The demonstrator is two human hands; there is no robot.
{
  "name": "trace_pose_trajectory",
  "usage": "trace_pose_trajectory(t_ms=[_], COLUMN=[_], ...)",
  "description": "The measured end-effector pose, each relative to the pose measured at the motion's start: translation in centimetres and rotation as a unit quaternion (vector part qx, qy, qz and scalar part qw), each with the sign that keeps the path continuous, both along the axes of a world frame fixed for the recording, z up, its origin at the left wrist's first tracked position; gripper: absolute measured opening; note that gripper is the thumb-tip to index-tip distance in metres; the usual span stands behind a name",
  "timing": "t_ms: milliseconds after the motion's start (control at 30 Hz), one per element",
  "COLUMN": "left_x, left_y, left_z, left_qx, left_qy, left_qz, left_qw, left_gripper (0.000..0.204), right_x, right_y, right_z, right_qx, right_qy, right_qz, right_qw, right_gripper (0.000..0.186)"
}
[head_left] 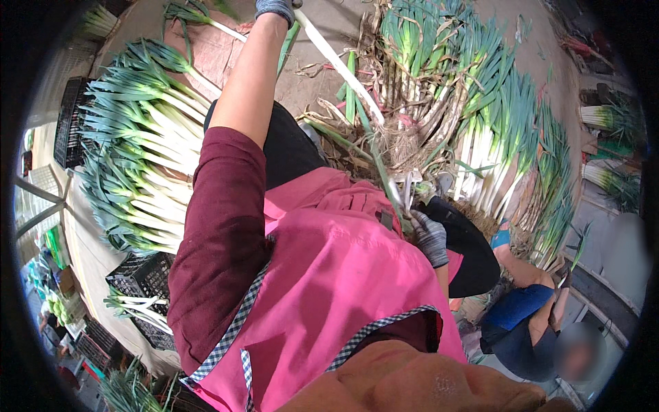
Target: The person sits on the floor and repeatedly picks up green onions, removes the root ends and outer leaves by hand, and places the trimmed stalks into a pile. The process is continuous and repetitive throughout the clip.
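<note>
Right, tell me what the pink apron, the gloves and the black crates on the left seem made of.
Pink apron: matte woven cloth, perhaps a cotton blend; it falls in soft folds.
Gloves: probably knitted yarn, dull and stripy, fitting closely; any coating is hard to tell.
Black crates: likely moulded plastic, going by the regular openwork walls; finish hard to judge.

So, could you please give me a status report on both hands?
Left hand at long leek, grip partly cropped. Right hand at pale stalks, hold unclear. Possible obstruction: root tangle at leek's lower end.
</note>
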State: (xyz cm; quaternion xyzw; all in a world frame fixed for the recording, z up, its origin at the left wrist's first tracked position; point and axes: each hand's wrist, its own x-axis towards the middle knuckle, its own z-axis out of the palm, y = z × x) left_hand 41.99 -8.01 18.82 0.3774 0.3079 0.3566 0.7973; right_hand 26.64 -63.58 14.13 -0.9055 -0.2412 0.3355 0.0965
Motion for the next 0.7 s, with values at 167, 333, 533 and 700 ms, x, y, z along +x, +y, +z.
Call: trace_pose_trajectory(t_ms=[167,333,533,700], left_x=[-0.3,1.5,0.1,0.8], left_y=[-5.3,-10.2,-9.0,-10.9], left_z=[2.1,1.0,3.6,3.1], left_qx=[0.008,-0.088,-0.229,-0.2], left_qy=[0.045,-0.051,-0.216,-0.166], left_qz=[0.05,-0.097,-0.214,-0.134], left_qw=[0.998,0.99,0.925,0.956], left_gripper=[0.024,0.016,0.01,0.012], right_x=[3.4,7.9,11.9,8.6], right_y=[7.8,18.3,17.0,21.3], right_z=[5.1,8.1,6.0,7.4], right_qx=[0.127,0.187,0.407,0.22], right_qy=[-0.385,-0.46,0.292,-0.483], right_qz=[0.03,0.015,-0.14,0.04], right_qw=[0.914,0.868,0.854,0.846], right_gripper=[0.053,0.049,0.037,0.053])
